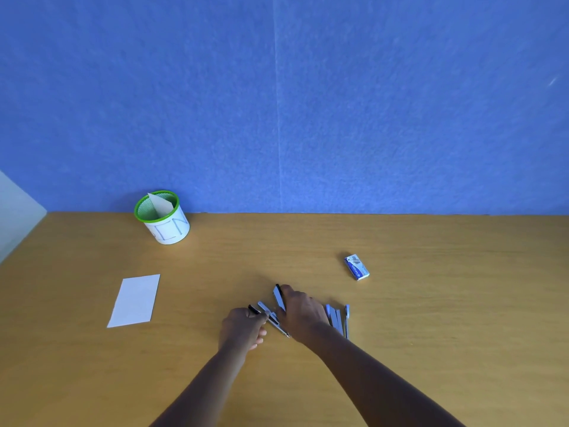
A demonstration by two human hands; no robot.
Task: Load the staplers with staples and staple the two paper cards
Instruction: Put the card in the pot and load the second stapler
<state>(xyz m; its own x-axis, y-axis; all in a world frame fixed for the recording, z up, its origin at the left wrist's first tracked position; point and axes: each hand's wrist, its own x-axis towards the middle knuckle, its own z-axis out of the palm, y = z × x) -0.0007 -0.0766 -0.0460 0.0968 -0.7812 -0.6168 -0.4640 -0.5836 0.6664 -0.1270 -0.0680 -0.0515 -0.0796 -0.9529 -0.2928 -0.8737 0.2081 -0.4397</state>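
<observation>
A stapler [271, 315] lies opened out on the wooden desk [431, 303], its metal magazine exposed and its black top swung up. My left hand [243, 329] grips its base end at the left. My right hand [303, 312] holds the raised top arm [278, 297]. A second, light blue stapler [338, 320] lies just right of my right hand, partly hidden by it. The small blue staple box [356, 267] sits farther back right. A white paper card [135, 300] lies flat at the left.
A green-rimmed mesh cup [162, 217] with a white label stands at the back left, a white card sticking out of it. A blue felt wall rises behind the desk. A pale panel borders the far left edge.
</observation>
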